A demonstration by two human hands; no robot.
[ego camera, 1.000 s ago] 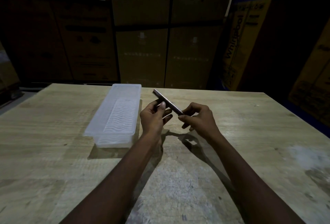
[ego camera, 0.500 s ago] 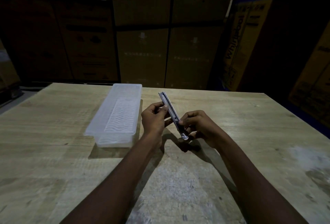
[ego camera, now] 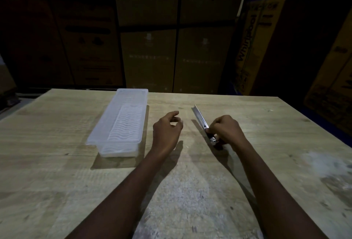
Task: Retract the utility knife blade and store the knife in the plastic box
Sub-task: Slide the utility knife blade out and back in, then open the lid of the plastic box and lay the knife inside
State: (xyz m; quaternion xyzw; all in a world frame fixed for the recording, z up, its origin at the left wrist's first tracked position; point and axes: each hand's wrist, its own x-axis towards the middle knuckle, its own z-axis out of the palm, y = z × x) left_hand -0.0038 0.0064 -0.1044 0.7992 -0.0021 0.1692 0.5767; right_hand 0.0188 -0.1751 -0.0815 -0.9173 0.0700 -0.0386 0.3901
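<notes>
Head view, largest to smallest. Wooden table (ego camera: pixel 57 162), pale, backed by stacked cardboard cartons (ego camera: pixel 148 48). Translucent plastic box (ego camera: pixel 122 124), lidless, long axis toward the far edge, left of centre. Left hand (ego camera: pixel 167 130) empty, fingers loosely curled and apart, between box and knife. Right hand (ego camera: pixel 226 132) pinched on the near end of the utility knife (ego camera: pixel 202 122), tip angled toward the far edge, well apart from the box. Blade extension not discernible. Likely risks: a cut if stored unretracted; a slip from the one-handed end grip.
</notes>
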